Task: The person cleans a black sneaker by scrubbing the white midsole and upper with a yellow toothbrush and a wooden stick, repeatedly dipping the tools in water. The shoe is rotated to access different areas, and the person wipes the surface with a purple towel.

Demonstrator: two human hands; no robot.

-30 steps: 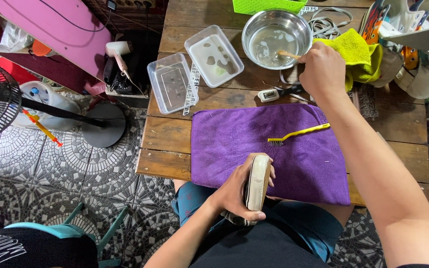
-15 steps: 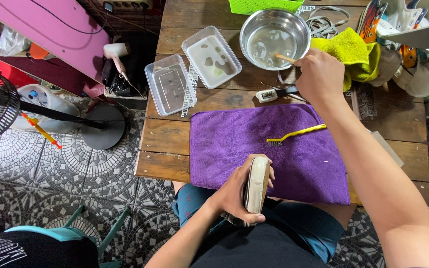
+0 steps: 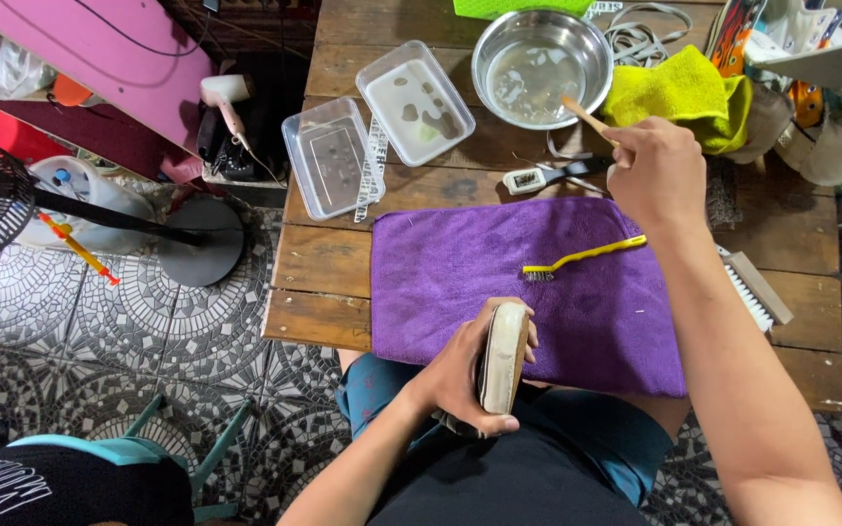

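I see a worn wooden plank table over patterned tile floor, purple microfibre cloth, my left hand clasping a cream-soled shoe, my right hand pinching a wooden-handled brush beside a steel bowl

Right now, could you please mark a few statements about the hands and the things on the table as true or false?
1. The left hand holds a shoe sole-up. True.
2. The right hand grips the yellow brush. False: it holds a wooden stick; the brush lies on the purple cloth.
3. The metal bowl is upside down. False: it stands open side up.
4. Two clear plastic containers sit left of the bowl. True.
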